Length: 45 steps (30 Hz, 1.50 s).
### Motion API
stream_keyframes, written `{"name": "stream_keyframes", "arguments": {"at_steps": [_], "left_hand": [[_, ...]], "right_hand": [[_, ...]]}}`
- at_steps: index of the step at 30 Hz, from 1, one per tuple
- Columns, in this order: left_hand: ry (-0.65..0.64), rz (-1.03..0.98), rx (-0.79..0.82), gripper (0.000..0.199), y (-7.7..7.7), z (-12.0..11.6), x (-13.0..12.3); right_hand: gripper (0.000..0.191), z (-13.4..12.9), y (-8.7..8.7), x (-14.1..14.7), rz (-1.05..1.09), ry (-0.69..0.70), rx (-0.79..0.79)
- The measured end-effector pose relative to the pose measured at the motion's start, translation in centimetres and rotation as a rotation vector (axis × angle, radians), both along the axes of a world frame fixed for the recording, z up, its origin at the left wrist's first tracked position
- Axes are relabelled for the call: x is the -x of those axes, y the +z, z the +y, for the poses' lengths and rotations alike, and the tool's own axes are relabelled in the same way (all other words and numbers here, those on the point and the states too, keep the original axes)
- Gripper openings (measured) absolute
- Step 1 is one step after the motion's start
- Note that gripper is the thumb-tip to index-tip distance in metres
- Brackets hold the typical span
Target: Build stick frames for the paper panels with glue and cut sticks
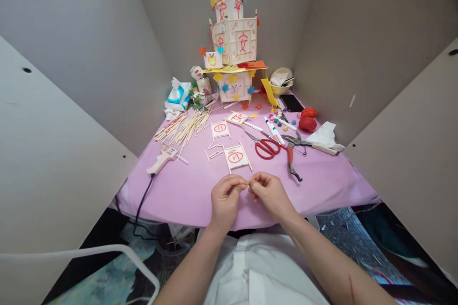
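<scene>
Above the front edge of the table, my left hand [227, 198] and my right hand [269, 193] meet fingertip to fingertip. Both are closed in a pinch, and whatever lies between the fingertips is too small to name. Just beyond them lies a small stick frame [237, 157] with a red circled mark on its panel. Several short stick pieces [214, 154] are to its left. Farther back sit another framed panel [220, 129] with a red circle and a third panel [237, 117] with a red character.
A tall paper-and-stick lantern [243, 43] stands at the back. On the left are a glue gun [162, 159], its cord, and a pile of thin sticks [189, 126]. Red scissors [266, 147], pruning shears [291, 152], markers [274, 129], red yarn [307, 124] and a phone [291, 103] lie right.
</scene>
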<state>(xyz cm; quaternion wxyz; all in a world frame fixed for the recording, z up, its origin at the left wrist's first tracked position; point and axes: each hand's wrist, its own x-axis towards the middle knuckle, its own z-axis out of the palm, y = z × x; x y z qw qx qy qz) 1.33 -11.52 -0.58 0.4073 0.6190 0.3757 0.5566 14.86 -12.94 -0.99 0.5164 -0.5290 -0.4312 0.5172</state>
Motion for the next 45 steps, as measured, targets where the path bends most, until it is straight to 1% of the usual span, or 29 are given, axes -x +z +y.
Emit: {"name": "stream_keyframes", "arguments": {"at_steps": [2, 5, 9, 11, 13, 15, 17, 19, 21, 22, 23, 24, 26, 27, 29, 33, 35, 36, 38, 40, 42, 45], "left_hand": [[-0.011, -0.140, 0.102, 0.006, -0.2, 0.1, -0.1], [-0.054, -0.355, 0.300, 0.003, -0.3, 0.2, -0.4], [-0.062, -0.601, 0.532, 0.014, 0.6, 0.1, -0.2], [-0.044, -0.689, 0.570, 0.016, 1.4, 0.0, 1.0], [-0.039, -0.764, 0.531, 0.014, 2.7, -0.3, 2.8], [-0.049, -0.830, 0.485, 0.008, 4.3, -0.9, 5.3], [-0.046, -0.873, 0.463, 0.006, 6.2, -1.5, 7.8], [0.003, -0.887, 0.390, 0.011, 8.1, -2.1, 10.0], [0.077, -0.903, 0.260, 0.016, 9.6, -2.4, 11.6], [0.107, -0.917, 0.206, 0.017, 10.1, -2.4, 12.1], [0.127, -0.930, 0.167, 0.017, 10.3, -2.3, 12.5], [0.132, -0.941, 0.159, 0.016, 10.3, -2.0, 12.7], [0.098, -0.951, 0.227, 0.015, 9.6, -1.0, 12.4], [0.063, -0.953, 0.296, 0.015, 9.0, -0.4, 12.1], [-0.022, -0.961, 0.448, 0.016, 7.5, 1.3, 10.8], [-0.267, -0.921, 0.778, 0.015, 4.8, 5.6, 6.5], [-0.407, -0.856, 0.876, 0.018, 3.9, 7.7, 4.1], [-0.460, -0.805, 0.903, 0.018, 3.6, 8.6, 3.1], [-0.543, -0.695, 0.933, 0.025, 3.2, 10.1, 1.6], [-0.600, -0.642, 0.915, 0.032, 2.7, 10.8, 0.7], [-0.638, -0.611, 0.888, 0.035, 2.3, 11.0, 0.5], [-0.640, -0.562, 0.838, 0.039, 1.8, 10.8, 0.8]], "right_hand": [[0.010, 0.3, -0.2, -0.2, 0.120, -0.008, 0.027], [0.015, 0.3, -0.2, -0.5, 0.182, -0.040, -0.062], [0.025, -0.5, 1.0, -0.4, 0.145, -0.073, -0.208], [0.028, -1.2, 2.0, 0.0, 0.062, -0.089, -0.311], [0.029, -1.8, 2.9, 0.9, -0.040, -0.065, -0.429], [0.028, -2.4, 3.5, 2.5, -0.102, -0.001, -0.558], [0.026, -2.6, 3.7, 5.2, -0.144, 0.080, -0.711], [0.026, -2.6, 3.6, 8.6, -0.264, 0.169, -0.860], [0.026, -2.4, 3.4, 12.0, -0.503, 0.316, -0.959], [0.021, -2.3, 3.2, 13.5, -0.653, 0.368, -0.973], [0.012, -2.1, 3.1, 14.5, -0.788, 0.400, -0.936], [0.009, -2.0, 3.1, 15.2, -0.877, 0.440, -0.877], [0.022, -1.5, 3.1, 15.1, -0.920, 0.494, -0.789], [0.022, -1.1, 3.2, 14.3, -0.882, 0.506, -0.758], [0.017, 0.0, 3.4, 11.9, -0.743, 0.476, -0.718], [0.014, 4.2, 4.0, 5.6, -0.513, 0.234, -0.641], [0.014, 6.7, 4.2, 2.8, -0.419, 0.112, -0.581], [0.016, 7.9, 4.2, 1.7, -0.372, 0.093, -0.560], [0.021, 10.0, 3.9, 0.1, -0.245, 0.113, -0.500], [0.026, 11.4, 3.4, -0.7, -0.145, 0.180, -0.405], [0.027, 12.0, 2.9, -0.8, -0.097, 0.234, -0.331], [0.021, 12.0, 2.5, -0.3, -0.061, 0.231, -0.315]]}}
